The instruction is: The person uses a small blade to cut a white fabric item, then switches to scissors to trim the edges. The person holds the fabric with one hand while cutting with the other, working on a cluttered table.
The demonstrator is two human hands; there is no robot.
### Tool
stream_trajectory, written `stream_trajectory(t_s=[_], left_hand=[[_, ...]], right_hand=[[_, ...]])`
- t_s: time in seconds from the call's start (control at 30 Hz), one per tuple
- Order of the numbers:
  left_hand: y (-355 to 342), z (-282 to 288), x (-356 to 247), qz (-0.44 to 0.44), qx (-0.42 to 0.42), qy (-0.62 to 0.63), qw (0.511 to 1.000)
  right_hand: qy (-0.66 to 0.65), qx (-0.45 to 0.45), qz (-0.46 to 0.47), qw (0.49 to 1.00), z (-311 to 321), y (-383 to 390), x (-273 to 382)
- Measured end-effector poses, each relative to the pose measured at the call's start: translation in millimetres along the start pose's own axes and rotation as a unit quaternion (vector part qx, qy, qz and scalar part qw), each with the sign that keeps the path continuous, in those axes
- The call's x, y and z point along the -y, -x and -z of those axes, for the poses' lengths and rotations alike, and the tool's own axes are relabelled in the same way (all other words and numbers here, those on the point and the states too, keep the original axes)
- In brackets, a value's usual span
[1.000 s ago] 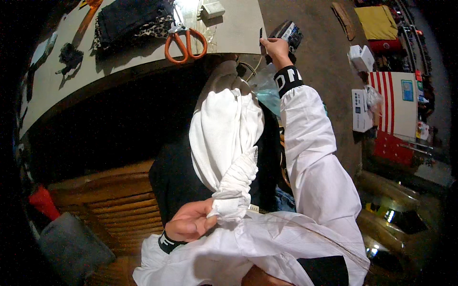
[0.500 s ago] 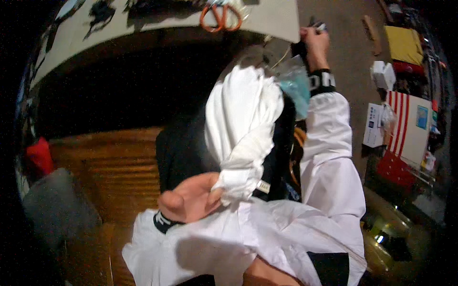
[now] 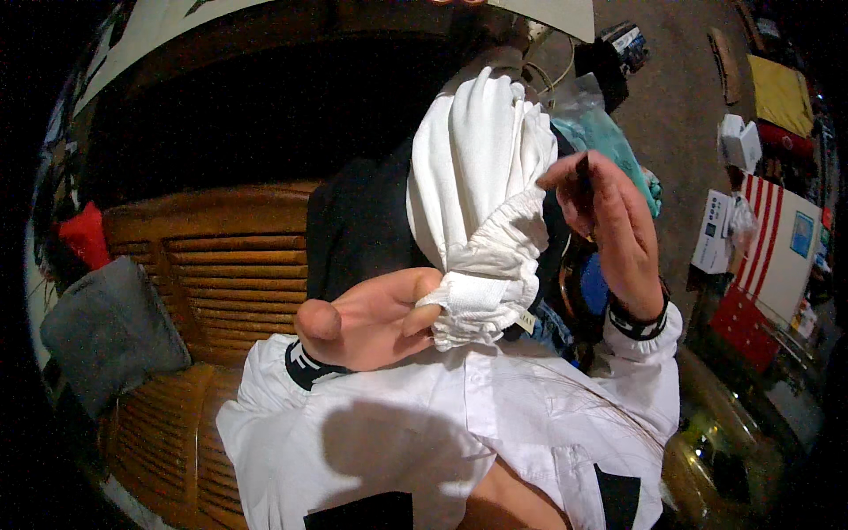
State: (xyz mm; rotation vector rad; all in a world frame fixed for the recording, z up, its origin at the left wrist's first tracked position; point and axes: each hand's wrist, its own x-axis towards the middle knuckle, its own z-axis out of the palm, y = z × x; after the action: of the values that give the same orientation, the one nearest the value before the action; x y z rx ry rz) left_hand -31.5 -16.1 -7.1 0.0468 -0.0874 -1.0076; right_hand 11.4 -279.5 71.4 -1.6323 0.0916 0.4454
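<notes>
Right grip (image 3: 618,221), with lettered black cuff (image 3: 638,328), now nearer white cloth (image 3: 481,185)

Looks steeply down from the wearer's head, near, above the fingers (image 3: 609,208) and back from them. Reaches, fisheye-wide, from the wooden seat (image 3: 234,273) left of the fingers to the floor (image 3: 676,124) right of them, just catching the desk (image 3: 565,16) beyond.

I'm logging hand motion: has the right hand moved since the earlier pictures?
Yes: judged against the table, the right hand has come away from its corner, back toward the white cloth.
</notes>
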Motion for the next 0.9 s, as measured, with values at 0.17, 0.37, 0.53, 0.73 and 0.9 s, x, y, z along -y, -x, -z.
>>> stream_trajectory(t_s=[0.17,0.37,0.53,0.73,0.9], left_hand=[[3,-1,10,-0.015,0.048,-0.007,0.999],[10,7,18,-0.004,0.074,-0.018,0.997],[9,1,9,0.035,0.075,-0.042,0.996],[12,-2,0,0.102,0.072,-0.060,0.990],[7,-10,-2,0.100,0.063,-0.036,0.992]], right_hand=[[0.172,0.067,0.141,0.973,-15,14,13],[0.255,0.101,0.169,0.947,-28,29,6],[0.351,0.044,0.332,0.874,-22,28,6],[0.469,-0.045,0.500,0.727,-37,42,-4],[0.467,-0.076,0.539,0.697,-44,43,-9]])
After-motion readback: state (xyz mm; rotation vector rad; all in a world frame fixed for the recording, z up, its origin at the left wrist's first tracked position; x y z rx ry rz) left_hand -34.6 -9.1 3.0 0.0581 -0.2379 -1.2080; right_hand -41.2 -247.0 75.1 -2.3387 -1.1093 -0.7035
